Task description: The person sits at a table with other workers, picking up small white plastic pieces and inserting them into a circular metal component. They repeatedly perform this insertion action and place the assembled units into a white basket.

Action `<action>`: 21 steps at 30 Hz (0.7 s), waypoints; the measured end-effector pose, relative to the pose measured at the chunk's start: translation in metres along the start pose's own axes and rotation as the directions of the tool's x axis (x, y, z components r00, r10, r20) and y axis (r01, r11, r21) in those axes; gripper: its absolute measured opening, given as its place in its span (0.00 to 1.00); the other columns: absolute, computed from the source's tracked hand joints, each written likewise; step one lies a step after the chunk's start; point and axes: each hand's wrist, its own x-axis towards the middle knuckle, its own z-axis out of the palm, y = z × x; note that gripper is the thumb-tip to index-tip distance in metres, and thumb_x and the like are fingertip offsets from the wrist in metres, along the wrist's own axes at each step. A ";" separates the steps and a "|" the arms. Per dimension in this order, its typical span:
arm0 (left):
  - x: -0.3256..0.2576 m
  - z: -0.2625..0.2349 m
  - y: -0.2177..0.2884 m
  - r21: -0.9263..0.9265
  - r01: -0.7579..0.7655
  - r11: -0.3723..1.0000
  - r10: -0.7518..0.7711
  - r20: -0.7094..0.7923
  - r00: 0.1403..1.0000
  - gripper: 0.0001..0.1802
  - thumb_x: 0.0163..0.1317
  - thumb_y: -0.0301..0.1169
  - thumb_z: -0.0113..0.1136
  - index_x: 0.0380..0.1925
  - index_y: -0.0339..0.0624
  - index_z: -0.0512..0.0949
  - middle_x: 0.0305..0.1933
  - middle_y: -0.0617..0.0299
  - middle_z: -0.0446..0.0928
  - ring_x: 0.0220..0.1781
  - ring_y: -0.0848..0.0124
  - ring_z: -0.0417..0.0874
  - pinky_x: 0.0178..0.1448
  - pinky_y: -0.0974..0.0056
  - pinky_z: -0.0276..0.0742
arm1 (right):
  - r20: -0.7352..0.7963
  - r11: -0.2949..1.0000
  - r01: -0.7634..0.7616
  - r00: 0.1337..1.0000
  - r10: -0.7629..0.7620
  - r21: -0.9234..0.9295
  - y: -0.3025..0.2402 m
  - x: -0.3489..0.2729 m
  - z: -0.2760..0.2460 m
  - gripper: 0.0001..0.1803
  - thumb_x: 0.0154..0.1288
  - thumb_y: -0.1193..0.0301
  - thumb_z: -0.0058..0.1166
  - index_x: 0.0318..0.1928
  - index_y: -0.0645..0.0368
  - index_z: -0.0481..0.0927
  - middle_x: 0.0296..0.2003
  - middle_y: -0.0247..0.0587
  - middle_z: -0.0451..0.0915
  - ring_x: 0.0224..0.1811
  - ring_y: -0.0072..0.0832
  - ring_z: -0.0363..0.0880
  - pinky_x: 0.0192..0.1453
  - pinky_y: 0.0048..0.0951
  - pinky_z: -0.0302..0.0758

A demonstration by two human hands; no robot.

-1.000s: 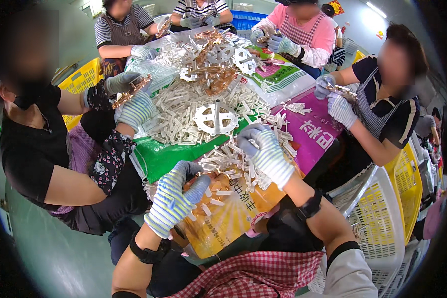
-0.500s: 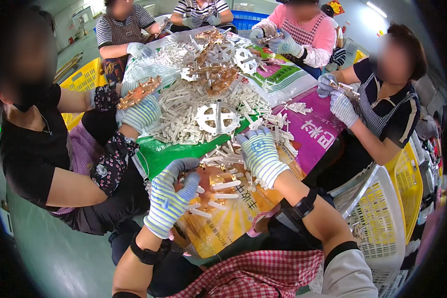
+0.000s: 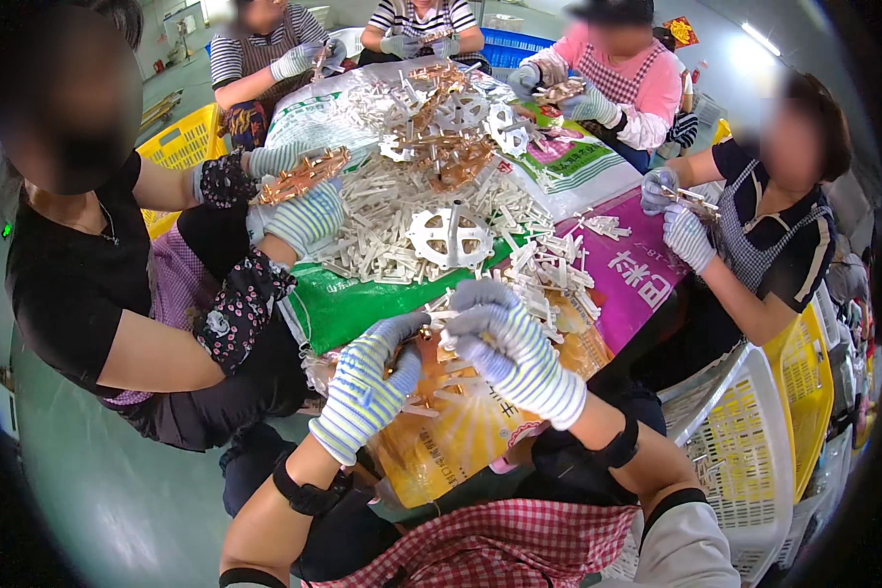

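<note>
My left hand [image 3: 367, 382], in a striped glove, curls its thumb and fingers round the edge of a copper-coloured metal part [image 3: 427, 343]. The part's outline blends into the orange sack below, and white strips [image 3: 421, 410] show around it. Close against it on the right, my right hand [image 3: 514, 348] has its gloved fingertips pinched together on what looks like a small white strip [image 3: 448, 340], mostly hidden by the fingers. Just beyond my hands lies a heap of white strips [image 3: 382, 230], with a round silver metal plate with cut-outs [image 3: 451, 238] resting on it.
Printed sacks [image 3: 617, 265] cover the table. Copper-coloured parts [image 3: 461, 162] pile up at the far middle. A co-worker at left holds a copper-coloured plate [image 3: 304, 176]; several others sit around. White [image 3: 745, 441] and yellow baskets [image 3: 804, 392] stand at right.
My right hand has moved back from the strip heap toward my left hand, its fingers now pinched. My left hand has shifted slightly right. The view has shifted a little.
</note>
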 end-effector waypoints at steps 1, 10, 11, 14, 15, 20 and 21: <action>0.000 0.000 0.001 -0.006 -0.001 1.000 0.001 0.003 1.000 0.23 0.66 0.23 0.52 0.61 0.34 0.77 0.52 0.55 0.83 0.52 0.72 0.82 0.60 0.65 0.78 | 0.007 0.999 0.034 0.999 -0.034 -0.042 -0.004 0.000 0.004 0.07 0.62 0.69 0.61 0.39 0.55 0.82 0.45 0.47 0.79 0.49 0.47 0.77 0.55 0.45 0.73; -0.001 -0.001 0.017 0.020 0.043 0.999 -0.043 0.003 0.999 0.20 0.68 0.26 0.57 0.58 0.33 0.78 0.50 0.55 0.84 0.52 0.71 0.83 0.59 0.64 0.79 | 0.061 0.984 -0.015 0.998 0.026 -0.176 0.008 -0.013 0.014 0.08 0.60 0.69 0.63 0.38 0.58 0.84 0.47 0.46 0.80 0.53 0.45 0.77 0.60 0.47 0.72; 0.000 -0.001 0.029 0.031 0.048 0.998 -0.048 0.015 0.999 0.19 0.68 0.27 0.58 0.58 0.33 0.78 0.50 0.56 0.84 0.52 0.71 0.83 0.59 0.64 0.79 | 0.056 0.986 -0.014 0.998 0.024 -0.169 0.010 -0.015 0.014 0.08 0.59 0.69 0.64 0.38 0.58 0.84 0.46 0.46 0.80 0.53 0.46 0.77 0.59 0.47 0.71; 0.000 0.003 0.024 -0.094 0.099 0.991 -0.098 0.016 0.995 0.18 0.68 0.28 0.61 0.55 0.33 0.79 0.48 0.57 0.84 0.50 0.72 0.83 0.57 0.65 0.79 | 0.099 0.988 0.020 0.995 -0.005 -0.154 0.006 -0.013 0.012 0.09 0.60 0.68 0.63 0.38 0.60 0.84 0.45 0.46 0.80 0.53 0.45 0.78 0.59 0.47 0.72; 0.000 0.004 0.020 -0.161 0.121 0.979 -0.120 0.013 0.993 0.17 0.68 0.29 0.61 0.54 0.33 0.79 0.47 0.57 0.84 0.49 0.73 0.83 0.56 0.65 0.79 | 0.122 0.988 0.037 0.992 -0.018 -0.150 0.004 -0.011 0.011 0.09 0.61 0.69 0.62 0.39 0.61 0.84 0.45 0.46 0.80 0.53 0.45 0.78 0.59 0.46 0.73; 0.002 0.006 0.014 -0.058 0.028 0.998 -0.030 -0.022 0.999 0.17 0.65 0.30 0.65 0.50 0.32 0.80 0.43 0.54 0.85 0.45 0.69 0.85 0.53 0.63 0.80 | 0.136 0.987 0.041 0.991 -0.020 -0.154 0.006 -0.011 0.007 0.12 0.62 0.66 0.62 0.40 0.62 0.84 0.46 0.46 0.80 0.53 0.45 0.78 0.59 0.47 0.72; 0.001 0.007 0.014 -0.058 0.020 0.998 -0.022 -0.038 0.999 0.17 0.64 0.30 0.67 0.50 0.31 0.80 0.42 0.52 0.85 0.45 0.67 0.86 0.53 0.63 0.81 | 0.145 0.989 0.042 0.989 -0.020 -0.145 0.006 -0.011 0.007 0.13 0.62 0.65 0.62 0.40 0.62 0.84 0.46 0.46 0.80 0.53 0.46 0.78 0.59 0.47 0.72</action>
